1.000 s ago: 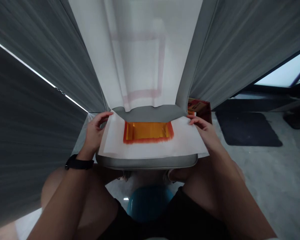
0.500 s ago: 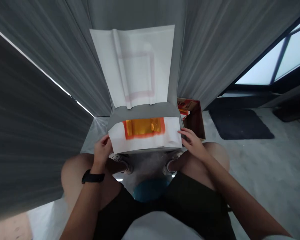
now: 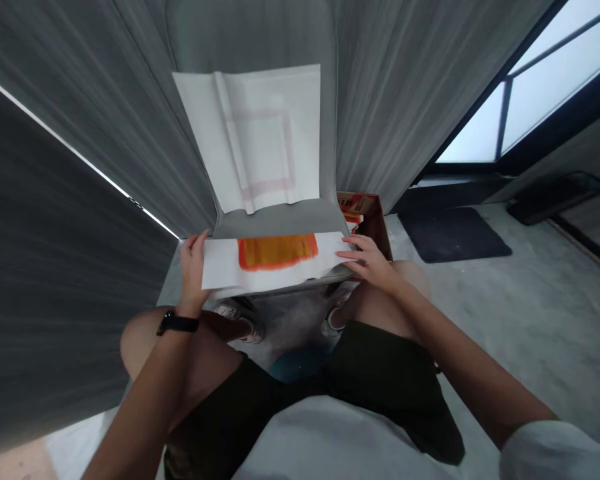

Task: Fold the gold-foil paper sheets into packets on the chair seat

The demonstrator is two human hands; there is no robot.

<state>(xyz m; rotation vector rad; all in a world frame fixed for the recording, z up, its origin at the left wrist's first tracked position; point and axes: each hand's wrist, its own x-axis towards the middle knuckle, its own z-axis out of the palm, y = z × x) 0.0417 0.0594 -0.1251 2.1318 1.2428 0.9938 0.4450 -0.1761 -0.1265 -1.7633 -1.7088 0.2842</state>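
Observation:
A white paper sheet with a gold patch bordered in orange lies across the front of a grey chair seat. My left hand is at the left end of this sheet, fingers pointing up along its edge and seeming to hold it. At the right end, my right hand has its fingertips over the edge, gripping it with the fingers somewhat apart. Behind it, a second white sheet leans on the chair's backrest, creased near its left side, with a faint pinkish frame showing through.
The grey chair stands before my knees, between grey curtains. A red-brown cardboard box with orange and white papers sits on the floor to its right. Farther right are a dark mat and a window.
My left hand has moved up along the left edge of the front sheet, which now looks narrower and tilted. My right hand has its fingers farther over the right end. The view has shifted.

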